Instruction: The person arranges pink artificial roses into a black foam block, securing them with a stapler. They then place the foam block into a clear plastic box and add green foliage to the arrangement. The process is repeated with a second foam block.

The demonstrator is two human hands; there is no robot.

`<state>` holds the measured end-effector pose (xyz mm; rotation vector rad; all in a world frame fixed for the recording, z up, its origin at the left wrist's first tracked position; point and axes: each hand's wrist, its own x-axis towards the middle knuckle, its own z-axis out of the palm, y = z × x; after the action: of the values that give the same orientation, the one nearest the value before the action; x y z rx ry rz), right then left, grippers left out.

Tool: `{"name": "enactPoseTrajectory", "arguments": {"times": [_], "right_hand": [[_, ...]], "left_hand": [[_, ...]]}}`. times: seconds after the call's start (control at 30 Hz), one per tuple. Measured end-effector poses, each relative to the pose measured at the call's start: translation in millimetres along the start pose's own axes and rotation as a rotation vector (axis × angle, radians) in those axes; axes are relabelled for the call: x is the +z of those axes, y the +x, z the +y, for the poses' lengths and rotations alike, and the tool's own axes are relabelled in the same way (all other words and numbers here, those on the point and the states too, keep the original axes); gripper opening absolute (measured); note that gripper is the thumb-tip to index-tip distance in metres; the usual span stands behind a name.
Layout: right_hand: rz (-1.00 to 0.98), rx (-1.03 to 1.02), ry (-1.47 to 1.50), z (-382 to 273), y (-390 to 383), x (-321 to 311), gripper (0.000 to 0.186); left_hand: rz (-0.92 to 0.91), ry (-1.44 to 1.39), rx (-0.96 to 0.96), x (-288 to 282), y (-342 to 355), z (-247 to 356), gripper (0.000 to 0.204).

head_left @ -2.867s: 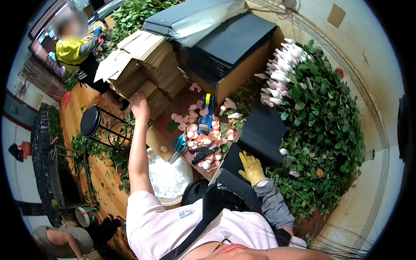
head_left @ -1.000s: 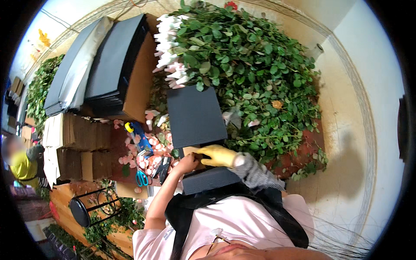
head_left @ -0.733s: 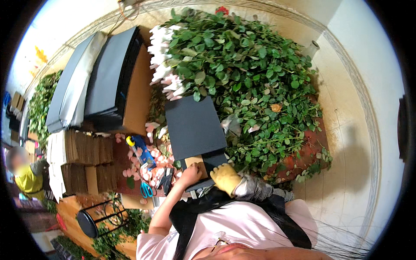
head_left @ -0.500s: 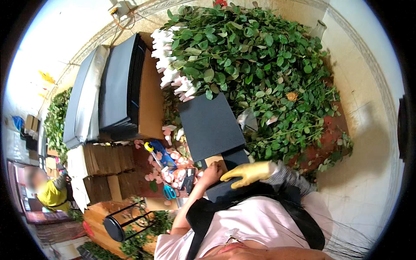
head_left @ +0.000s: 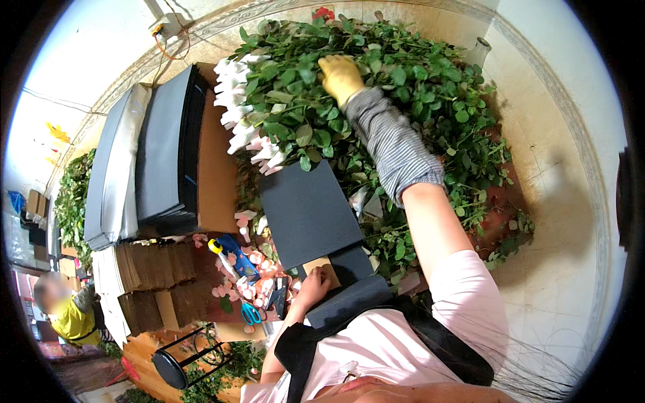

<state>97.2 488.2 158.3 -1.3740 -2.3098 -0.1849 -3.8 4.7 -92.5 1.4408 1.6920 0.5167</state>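
My bare left hand point(head_left: 314, 287) rests low in front of me, its fingers curled onto a piece of brown cardboard point(head_left: 328, 271). That cardboard lies at the near edge of a black corrugated sheet point(head_left: 309, 215), over more black corrugated material point(head_left: 353, 265). Reaching far forward, my right hand point(head_left: 341, 77) wears a yellow glove and a striped sleeve. Its fingers are bent down together among the leaves of a large heap of rose stems point(head_left: 416, 121); what they hold, if anything, is hidden. White and pale pink wrapped flower heads point(head_left: 235, 101) line the heap's left side.
Stacks of black sheets point(head_left: 164, 154) stand left, above brown cardboard bundles point(head_left: 158, 269). Nearby lie loose petals point(head_left: 259, 269), teal-handled scissors point(head_left: 251, 313) and a yellow-white cutter point(head_left: 220, 254). A black stool point(head_left: 169, 369) stands lower left; a person in yellow point(head_left: 75, 322) is farther off.
My right hand has moved from beside the cardboard, up and forward into the leafy stems. My left hand stays at the cardboard, while the whole view has shifted slightly.
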Motion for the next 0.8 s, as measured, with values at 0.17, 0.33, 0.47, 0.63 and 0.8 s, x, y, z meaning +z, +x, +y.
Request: {"name": "enactPoseTrajectory", "arguments": {"times": [0.17,0.33,0.47,0.63,0.8], "right_hand": [[0.407,-0.084,-0.008,-25,-71,45,0.04],[0.423,-0.079,0.155,-7,-63,25,0.022],[0.592,-0.176,0.244,-45,-60,-40,0.019],[0.35,-0.492,0.577,-37,-122,-31,0.04],[0.15,-0.737,0.059,-49,-239,-121,0.036]], "left_hand": [[0.046,-0.046,-0.043,1,-14,5,0.036],[0.059,-0.051,-0.027,-2,-9,11,0.033],[0.049,-0.014,0.007,-1,-5,1,0.034],[0.057,0.022,0.107,1,0,-3,0.039],[-0.207,-0.19,-0.107,-17,2,-22,0.057]]}}
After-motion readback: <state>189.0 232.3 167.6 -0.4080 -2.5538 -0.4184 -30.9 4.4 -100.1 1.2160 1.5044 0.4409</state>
